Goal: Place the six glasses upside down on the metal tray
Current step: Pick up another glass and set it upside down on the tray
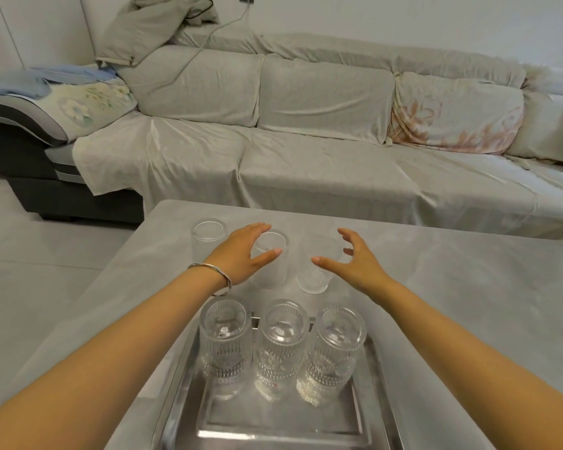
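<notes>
— Nearest the camera, what lies at the table's near edge?

— Shiny rectangular metal tray [275,427], set on the grey stone-look table [452,303]. Three ribbed clear glasses stand in a row along the tray's far side: the left tray glass [225,347], the middle tray glass [281,349] and the right tray glass [333,352]. Their thick bases seem to face up, though the clear glass makes that hard to settle.

— And the other three?

— Beyond the tray, towards the middle of the table. A far-left ribbed clear glass [207,238] stands alone with its rim up. A centre ribbed clear glass [270,259] and a right ribbed clear glass [316,267] stand side by side, near each other but apart.

— What of each grip?

— The left hand [246,253], a thin silver bangle [213,277] at its wrist, is spread wide, thumb and fingers curved about the centre glass. Whether skin meets glass I cannot tell; it holds nothing lifted. The right hand [355,259] is likewise spread wide, thumb pointing towards the right glass, fingers arched beyond its far side; it looks just beside the glass, contact uncertain.

— Behind the table?

— A long sofa draped in pale beige cloth [306,141].
</notes>
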### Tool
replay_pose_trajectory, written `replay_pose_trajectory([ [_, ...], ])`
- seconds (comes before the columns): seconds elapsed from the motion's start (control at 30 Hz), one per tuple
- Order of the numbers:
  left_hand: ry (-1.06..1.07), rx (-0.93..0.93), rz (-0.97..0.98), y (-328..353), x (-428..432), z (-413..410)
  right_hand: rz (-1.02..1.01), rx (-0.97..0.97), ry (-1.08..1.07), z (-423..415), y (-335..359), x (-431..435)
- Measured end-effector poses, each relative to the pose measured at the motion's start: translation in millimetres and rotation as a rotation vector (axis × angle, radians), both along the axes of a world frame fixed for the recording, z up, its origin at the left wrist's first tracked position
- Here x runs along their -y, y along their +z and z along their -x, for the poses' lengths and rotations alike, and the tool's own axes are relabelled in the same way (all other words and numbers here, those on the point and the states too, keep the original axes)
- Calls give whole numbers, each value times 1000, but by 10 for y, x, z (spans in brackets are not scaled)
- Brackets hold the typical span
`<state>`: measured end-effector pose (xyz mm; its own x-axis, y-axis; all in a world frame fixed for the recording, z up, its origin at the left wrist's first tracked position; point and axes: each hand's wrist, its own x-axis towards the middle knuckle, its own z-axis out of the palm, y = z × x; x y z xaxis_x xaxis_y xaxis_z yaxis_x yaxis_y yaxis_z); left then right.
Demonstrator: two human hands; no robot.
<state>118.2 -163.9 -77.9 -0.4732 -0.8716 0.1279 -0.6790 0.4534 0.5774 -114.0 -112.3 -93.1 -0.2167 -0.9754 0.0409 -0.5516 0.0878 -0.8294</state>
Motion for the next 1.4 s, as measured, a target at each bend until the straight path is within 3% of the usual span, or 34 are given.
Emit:
replay_pose_trajectory([
  [0.4,4,7,-76,-144,324,178,-8,-19,-1,-56,-185,343],
  [0.73,37,-34,-90,27,104,165,152,68,-100,-93,66,-18],
  [0.9,40,-277,-189,349,-219,200,281,232,-55,-251,651,-369],
  [1.13,-77,-771,-859,765,-825,50,320,515,57,-599,1094,-881],
  [1.27,33,-970,-830,869,-1062,-190,246,560,176,-752,1145,-1126],
  [1.4,97,-963,-618,895,-1222,-491,133,482,289,-900,1084,-1305],
])
